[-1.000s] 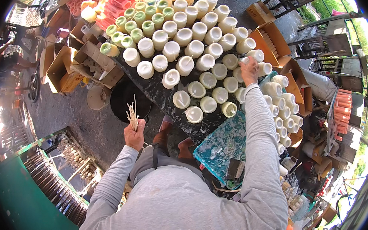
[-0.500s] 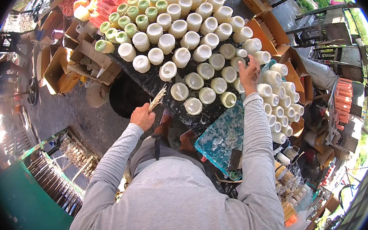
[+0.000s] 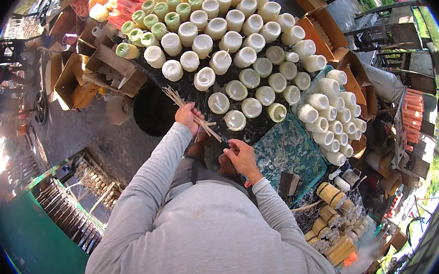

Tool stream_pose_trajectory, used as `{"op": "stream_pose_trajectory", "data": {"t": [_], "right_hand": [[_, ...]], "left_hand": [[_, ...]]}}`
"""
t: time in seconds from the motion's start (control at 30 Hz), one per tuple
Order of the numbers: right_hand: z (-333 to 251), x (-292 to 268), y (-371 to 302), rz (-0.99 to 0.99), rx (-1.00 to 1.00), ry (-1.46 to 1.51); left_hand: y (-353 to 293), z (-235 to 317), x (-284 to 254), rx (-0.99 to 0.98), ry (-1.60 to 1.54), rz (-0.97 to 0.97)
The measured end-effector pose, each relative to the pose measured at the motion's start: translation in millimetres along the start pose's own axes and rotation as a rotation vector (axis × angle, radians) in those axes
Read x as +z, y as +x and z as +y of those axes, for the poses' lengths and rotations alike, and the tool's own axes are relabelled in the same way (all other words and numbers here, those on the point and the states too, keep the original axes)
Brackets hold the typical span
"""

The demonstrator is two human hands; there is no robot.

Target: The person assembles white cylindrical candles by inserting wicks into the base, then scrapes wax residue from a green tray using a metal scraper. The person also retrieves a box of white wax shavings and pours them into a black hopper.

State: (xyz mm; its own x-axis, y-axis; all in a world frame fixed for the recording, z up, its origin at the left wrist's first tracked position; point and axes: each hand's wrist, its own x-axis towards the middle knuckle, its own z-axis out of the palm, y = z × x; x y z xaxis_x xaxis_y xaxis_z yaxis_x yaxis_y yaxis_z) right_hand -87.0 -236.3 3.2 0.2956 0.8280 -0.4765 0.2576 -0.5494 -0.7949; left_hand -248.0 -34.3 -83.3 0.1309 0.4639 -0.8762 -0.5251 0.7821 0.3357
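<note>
My left hand is closed round a bundle of thin, pale wicks, which sticks out on both sides of the fist. Close to the bundle's lower right end is my right hand, thumb and fingers drawn together; whether a wick is between them is too small to tell. Ahead of both hands, many white candles stand upright on a dark tabletop, several with wicks lying across their hollowed tops. Pale green candles form a group at the far left.
A wax-spattered teal tray lies right of my right hand. More white candles are piled on their sides beyond it. Cardboard boxes and a dark bucket are on the left. Tied bundles sit at the lower right.
My right hand has come back from the candles at the right to beside the wicks. My left hand has risen and moved right, and the wick bundle now tilts down to the right.
</note>
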Motion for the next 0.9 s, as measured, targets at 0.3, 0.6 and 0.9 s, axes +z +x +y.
{"op": "stream_pose_trajectory", "data": {"t": [0.3, 0.6, 0.9], "right_hand": [[78.7, -6.6, -104.4, 0.26, 0.13, -0.105], [157.7, -86.0, -91.6, 0.715, 0.392, -0.466], [186.7, -78.6, -69.2, 0.892, 0.243, -0.343]], "left_hand": [[14.3, 7.2, -1.1, 0.068, 0.321, -0.09], [27.9, 7.9, -8.4, 0.122, 0.508, -0.133], [0.4, 1.0, -28.3, 0.291, 0.777, -0.02]]}}
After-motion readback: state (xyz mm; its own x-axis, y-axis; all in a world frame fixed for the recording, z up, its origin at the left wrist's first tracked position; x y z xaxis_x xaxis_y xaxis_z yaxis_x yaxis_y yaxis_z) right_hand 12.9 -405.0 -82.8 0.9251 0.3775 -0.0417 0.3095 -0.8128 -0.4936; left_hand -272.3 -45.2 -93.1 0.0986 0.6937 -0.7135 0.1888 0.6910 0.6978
